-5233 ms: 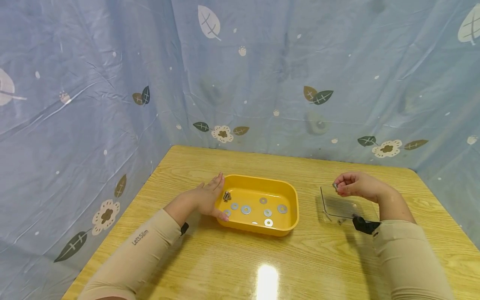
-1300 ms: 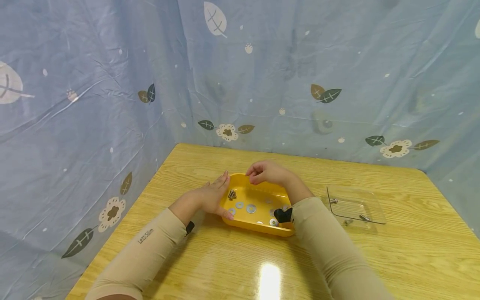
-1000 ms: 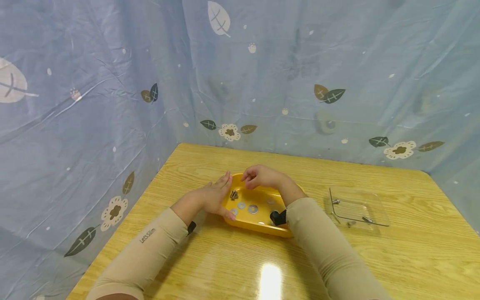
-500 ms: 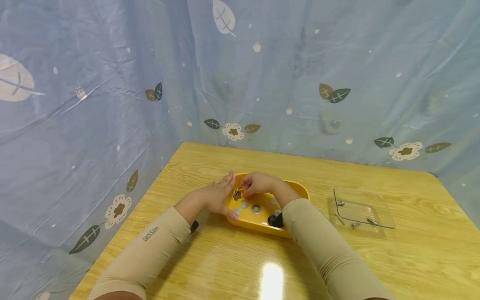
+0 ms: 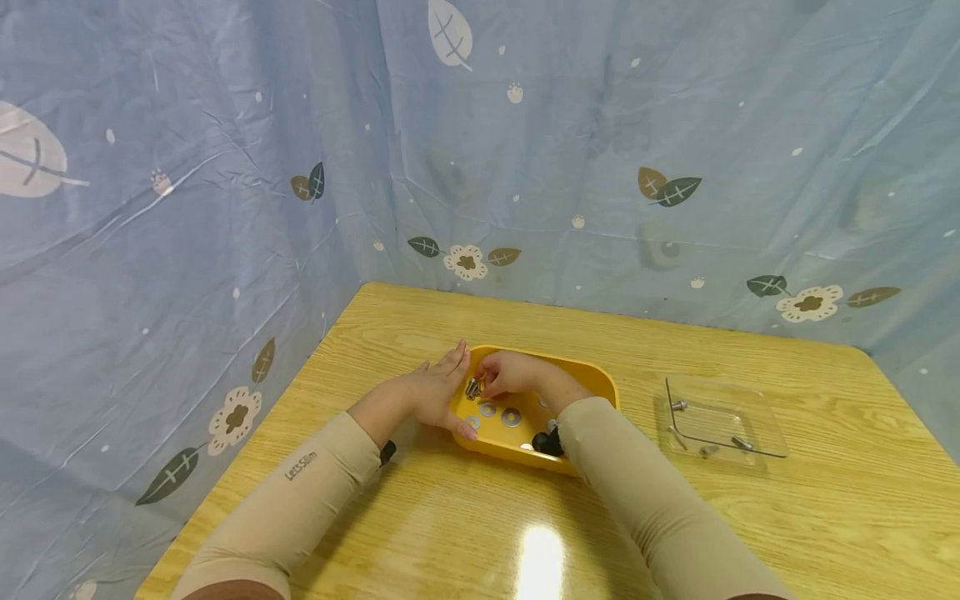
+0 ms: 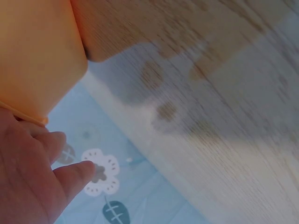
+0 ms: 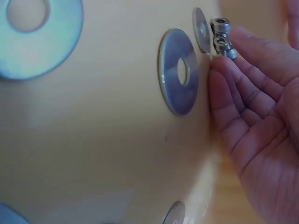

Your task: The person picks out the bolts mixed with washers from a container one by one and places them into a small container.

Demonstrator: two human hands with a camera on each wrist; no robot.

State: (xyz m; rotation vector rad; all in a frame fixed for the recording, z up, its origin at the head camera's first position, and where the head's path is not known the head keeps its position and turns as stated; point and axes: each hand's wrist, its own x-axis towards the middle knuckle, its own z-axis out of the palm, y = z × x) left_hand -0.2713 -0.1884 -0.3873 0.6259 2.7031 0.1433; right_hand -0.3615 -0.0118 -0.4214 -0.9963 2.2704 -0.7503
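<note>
A yellow tray holds several flat washers and a small cluster of socket head screws at its left end. My left hand rests on the tray's left edge, fingers spread and nearly straight. Inside the tray, my right hand reaches down beside the cluster. The right wrist view shows its thumb and forefinger meeting around a screw among others bunched together; the fingertips partly hide them. In the left wrist view the tray's outer wall stands above the left fingers.
To the right lies a clear plastic tray with several screws in or around it. A wooden table carries everything. Blue printed cloth hangs behind the table and at its left.
The right hand held a small metal piece over the clear tray, then moved left, empty, and went down to the screws in the yellow tray. The left hand stayed on the tray's edge.
</note>
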